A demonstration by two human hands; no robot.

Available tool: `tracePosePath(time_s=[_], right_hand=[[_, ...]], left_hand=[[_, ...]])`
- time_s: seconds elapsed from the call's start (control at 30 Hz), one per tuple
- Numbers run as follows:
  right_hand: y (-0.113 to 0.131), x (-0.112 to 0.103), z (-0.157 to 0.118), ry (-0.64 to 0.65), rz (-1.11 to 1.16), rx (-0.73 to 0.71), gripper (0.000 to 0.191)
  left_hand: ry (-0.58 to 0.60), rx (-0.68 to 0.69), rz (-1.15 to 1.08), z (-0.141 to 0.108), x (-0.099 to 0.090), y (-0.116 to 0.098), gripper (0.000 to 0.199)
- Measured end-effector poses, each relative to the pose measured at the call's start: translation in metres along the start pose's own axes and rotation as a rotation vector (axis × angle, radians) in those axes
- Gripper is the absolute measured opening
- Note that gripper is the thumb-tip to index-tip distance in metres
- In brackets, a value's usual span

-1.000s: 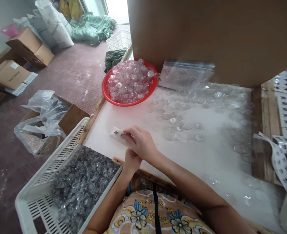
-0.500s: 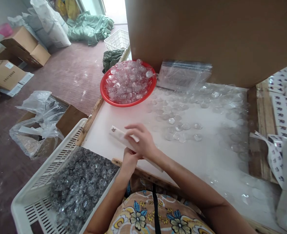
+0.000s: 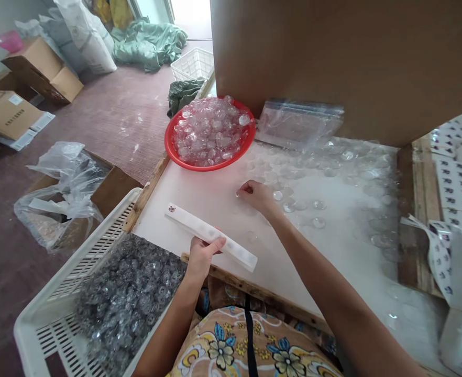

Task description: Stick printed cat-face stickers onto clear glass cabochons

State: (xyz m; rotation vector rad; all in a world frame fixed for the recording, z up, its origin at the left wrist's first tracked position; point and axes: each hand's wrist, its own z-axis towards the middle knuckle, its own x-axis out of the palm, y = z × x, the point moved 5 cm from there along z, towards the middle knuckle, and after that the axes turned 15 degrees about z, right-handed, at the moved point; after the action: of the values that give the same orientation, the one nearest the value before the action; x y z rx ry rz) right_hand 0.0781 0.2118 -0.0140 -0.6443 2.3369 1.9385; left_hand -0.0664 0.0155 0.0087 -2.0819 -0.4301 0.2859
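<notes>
A long white strip of stickers (image 3: pixel 191 224) lies across my left hand (image 3: pixel 205 253), which is closed on it near the middle, thumb on top. One small dark printed picture shows at the strip's far left end. My right hand (image 3: pixel 254 195) is over the white tabletop, fingers pinched on a small clear disc (image 3: pixel 238 194) whose edge peeks out at the fingertips. Loose clear discs (image 3: pixel 289 205) lie scattered just right of that hand. Past both hands stands a red bowl (image 3: pixel 208 168) heaped with clear, shiny round pieces.
A white plastic basket (image 3: pixel 72 280) full of dark-printed clear pieces stands at the left. Clear plastic bags (image 3: pixel 299 123) lie against a tall cardboard panel (image 3: pixel 333 57). Sticker sheets (image 3: pixel 457 183) rest at the right edge. An open carton (image 3: pixel 115 191) sits on the floor.
My right hand has left the strip's left part and moved right to the tabletop, now pinching a clear disc. My left hand keeps the strip, which is now more exposed.
</notes>
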Motion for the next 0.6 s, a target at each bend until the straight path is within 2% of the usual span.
tracePosePath(time_s=[0.23,0.4,0.6], right_hand=[[0.002,0.007,0.001,0.012,-0.103,-0.029,0.005],[0.012,0.015,-0.006,-0.047,-0.368,-0.181,0.009],[0.015,0.018,-0.012,-0.047,-0.421,-0.223,0.024]], left_hand=[[0.002,0.004,0.014,0.002,-0.003,0.002,0.044],[0.013,0.007,0.024,0.002,0.001,0.001,0.043],[0.029,0.038,0.087,-0.004,0.008,-0.002,0.038]])
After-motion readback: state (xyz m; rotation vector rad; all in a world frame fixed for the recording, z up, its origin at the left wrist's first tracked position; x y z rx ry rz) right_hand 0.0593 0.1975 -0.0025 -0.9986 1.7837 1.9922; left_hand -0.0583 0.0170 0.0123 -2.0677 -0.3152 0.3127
